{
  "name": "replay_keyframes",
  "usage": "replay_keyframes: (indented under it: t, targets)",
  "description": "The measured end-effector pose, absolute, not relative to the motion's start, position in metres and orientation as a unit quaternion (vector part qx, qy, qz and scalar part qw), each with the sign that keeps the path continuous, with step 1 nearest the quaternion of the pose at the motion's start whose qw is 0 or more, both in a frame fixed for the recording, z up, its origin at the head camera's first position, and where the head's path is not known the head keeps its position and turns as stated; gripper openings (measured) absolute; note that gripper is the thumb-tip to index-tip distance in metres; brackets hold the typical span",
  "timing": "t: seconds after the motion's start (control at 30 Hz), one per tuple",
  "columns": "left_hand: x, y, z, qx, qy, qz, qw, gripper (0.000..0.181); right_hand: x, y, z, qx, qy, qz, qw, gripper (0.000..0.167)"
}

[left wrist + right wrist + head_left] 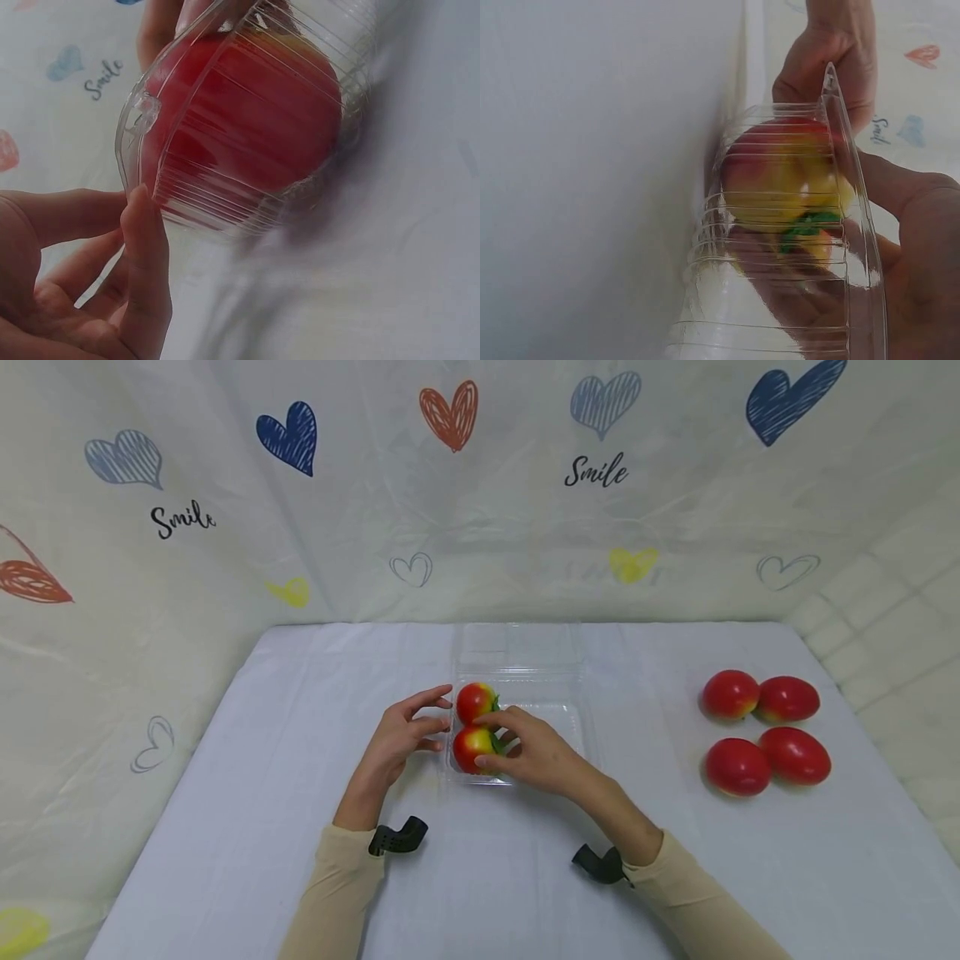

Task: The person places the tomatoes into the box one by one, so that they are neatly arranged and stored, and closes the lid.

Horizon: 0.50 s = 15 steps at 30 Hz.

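Note:
Inside the clear plastic box [551, 714], two red-yellow fruits with green tops stand along its left side. The right hand [536, 752] holds the nearer fruit [468, 747] between thumb and fingers; the farther fruit [472, 700] sits just beyond. Through the box wall, the right wrist view shows a fruit [772, 180] and the right hand [922, 247] reaching in over the rim. At the box's left edge, the left hand [393, 739] has its fingers spread, and its fingertips touch the rim in the left wrist view, beside a red fruit [247, 120].
Several smooth red fruits lie in a group on the right of the white-covered table [300, 710], one of them at the near left of the group [737, 767]. The clear lid [517, 647] lies folded back behind the box. A cloth [510, 518] printed with hearts hangs behind.

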<state>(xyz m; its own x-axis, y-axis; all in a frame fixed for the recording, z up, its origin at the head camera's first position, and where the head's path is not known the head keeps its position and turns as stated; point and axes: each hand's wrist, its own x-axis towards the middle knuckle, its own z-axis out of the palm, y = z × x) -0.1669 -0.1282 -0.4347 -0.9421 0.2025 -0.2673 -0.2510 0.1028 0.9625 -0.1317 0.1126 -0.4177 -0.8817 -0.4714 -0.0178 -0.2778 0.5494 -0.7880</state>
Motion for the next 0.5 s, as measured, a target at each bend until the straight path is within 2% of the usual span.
replay_keyframes:
  t: [0.5]
  targets:
    - [-0.1663,-0.1288,-0.4347,-0.021,0.724,0.668,0.171,0.049,-0.1315,0.1153,-0.418,-0.204,0.878,-0.418,0.111,0.059]
